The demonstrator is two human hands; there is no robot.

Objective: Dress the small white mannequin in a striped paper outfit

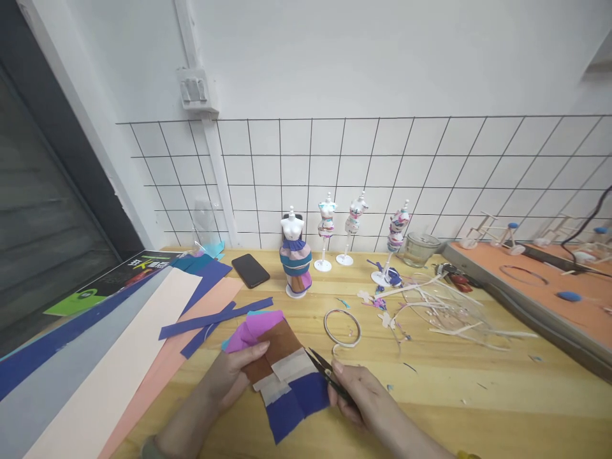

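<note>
My left hand (234,373) pinches a patchwork of crepe paper (275,347) by its left side, thumb on top. Its pieces are purple, brown, off-white and dark blue, with a bit of turquoise at the far edge. My right hand (358,395) grips a pair of black-handled scissors (327,371). The blades are a little apart and point up and left, at the right edge of the paper by the off-white strip. Whether they cut into it I cannot tell. Behind the paper stands a small white mannequin (292,226) in a layered blue, pink, teal and brown paper dress.
Crepe paper sheets (119,344) and blue strips (215,319) cover the left side. A black phone (250,270) lies behind them. Several colour-marked mannequins (327,220), a glass jar (421,248), a tape roll (342,327) and scraps (449,309) are at the back and right.
</note>
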